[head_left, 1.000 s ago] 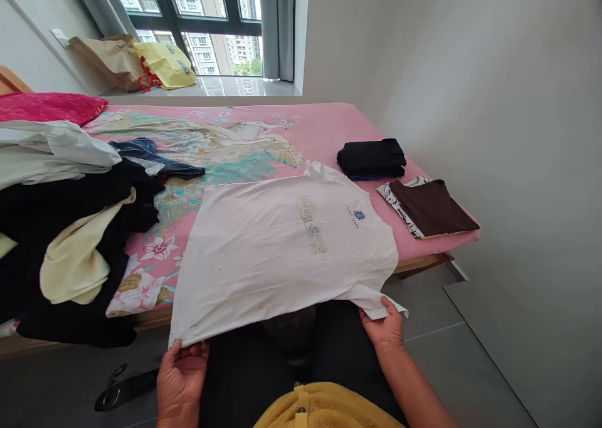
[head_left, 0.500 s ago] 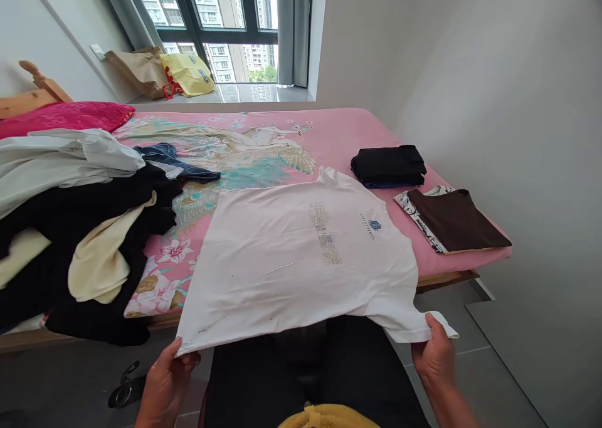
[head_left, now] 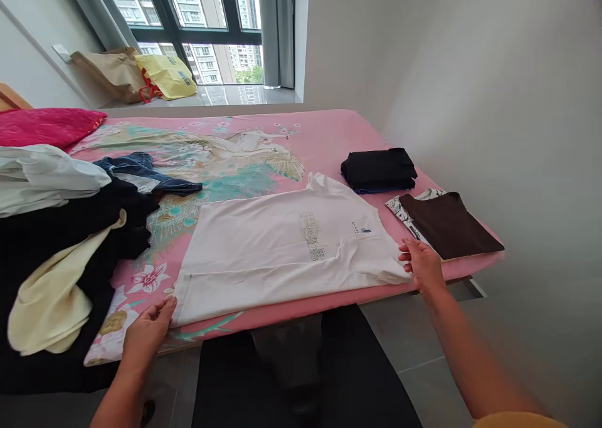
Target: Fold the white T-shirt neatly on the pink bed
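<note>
A white T-shirt [head_left: 263, 246] with printed text and a small dark logo lies on the pink bed, its near side folded over in a long strip. My left hand [head_left: 149, 324] is at the near left corner of the hem, fingers pinched together on the cloth's edge. At the shirt's right end, beside the folded-over sleeve, is my right hand [head_left: 423, 266]. Its fingers are slightly curled and apart, with no cloth seen between them.
Loose clothes, including a black garment [head_left: 126, 227], a cream one [head_left: 56, 296] and jeans [head_left: 145, 171], heap up on the left. Folded black clothes [head_left: 380, 170] and a folded brown garment [head_left: 454, 224] lie at right on the bed [head_left: 324, 124].
The shirt's near side, held out over the bed's edge before, is now folded back onto the shirt. Both hands moved up towards the bed; the right has let go of the sleeve.
</note>
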A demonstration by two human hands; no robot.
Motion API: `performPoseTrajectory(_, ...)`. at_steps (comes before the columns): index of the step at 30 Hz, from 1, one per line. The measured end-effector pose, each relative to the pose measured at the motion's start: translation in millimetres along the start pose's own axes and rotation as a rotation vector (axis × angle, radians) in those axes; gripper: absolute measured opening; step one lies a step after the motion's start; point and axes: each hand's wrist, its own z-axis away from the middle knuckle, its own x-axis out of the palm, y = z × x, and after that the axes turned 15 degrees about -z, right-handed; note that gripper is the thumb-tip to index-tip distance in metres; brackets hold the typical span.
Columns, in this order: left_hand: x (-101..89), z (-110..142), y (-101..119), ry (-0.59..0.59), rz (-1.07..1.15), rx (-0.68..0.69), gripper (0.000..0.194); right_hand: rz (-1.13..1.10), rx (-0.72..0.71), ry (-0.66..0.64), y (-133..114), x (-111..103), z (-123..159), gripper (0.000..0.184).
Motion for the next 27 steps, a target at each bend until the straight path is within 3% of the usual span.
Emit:
performPoseTrajectory(3, 1.7, -1.3, -24.3, -0.066, -0.126, -0.002, 0.044, 0.24, -0.18, 0.019, 8.6, -35.8, 8.9, 0.046)
performPoseTrajectory(7, -2.4, -6.8, -29.7, -0.117, -0.248, 0.06, 0.052, 0.471, -0.126, -0.238, 16.8, -67.8, 10.6, 0.047)
performPoseTrajectory(9, -5.8, -11.2, -25.5, -0.143, -0.292, 0.079, 0.057, 0.613, -0.109, -0.351, 17.9, -72.0, 6.8, 0.044)
performPoseTrajectory(12, -13.8, -15.5, -21.3, -0.203, -0.326, 0.08, 0.064, 0.791, -0.146, -0.405, 14.8, -69.4, 2.4, 0.038)
performPoseTrajectory(16, -19.2, -9.5, -6.7, -0.138, -0.379, 0.16, 0.061, 0.774, -0.045, -0.488, 4.0, -64.8, 6.0, 0.035)
performPoseTrajectory(18, -10.8, 0.7, 17.4, -0.057, -0.341, 0.273, 0.052, 0.654, 0.024, -0.544, -1.5, -65.4, 9.8, 0.035)
performPoseTrajectory(21, 21.0, 25.0, 80.7, -0.05, -0.185, 0.524, 0.042, 0.513, 0.019, -0.55, -4.7, -69.0, 12.9, 0.035)
performPoseTrajectory(24, 67.8, 55.8, 164.5, -0.243, -0.117, 0.806, 0.037, 0.495, -0.092, -0.548, 0.8, -73.4, 10.5, 0.026)
performPoseTrajectory(27, 117.4, 86.8, 248.8, -0.388, -0.248, 1.018, 0.04, 0.486, -0.182, -0.569, 10.2, -76.8, 5.2, 0.021)
